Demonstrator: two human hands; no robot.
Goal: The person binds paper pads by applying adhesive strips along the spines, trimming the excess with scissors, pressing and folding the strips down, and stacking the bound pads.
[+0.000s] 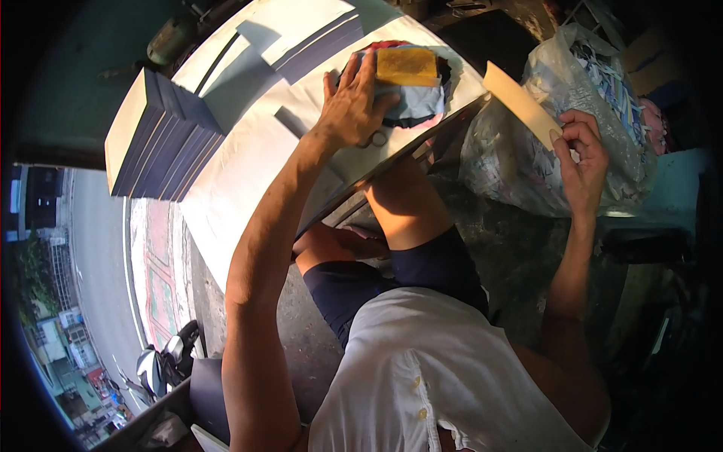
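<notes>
My left hand (354, 105) lies flat on the table, its fingers stretched out and touching the edge of a pile of coloured cloth (416, 104). On that cloth rests a flat yellow-brown rectangular piece (407, 66). Just below my left palm show small dark rings (377, 139); what they belong to is hidden. Out to the right, past the table edge, my right hand (584, 158) pinches the lower end of a long tan strip (523, 108), which looks like stiff paper or card. The strip is held in the air, tilted up to the left.
A tall stack of dark-edged blocks or books (158, 147) stands at the table's left, another stack (320, 41) at the back. The pale table (241, 177) ends near my knees. A clear plastic bag (546, 71) of paper scraps sits at right. A motorcycle (169, 361) stands lower left.
</notes>
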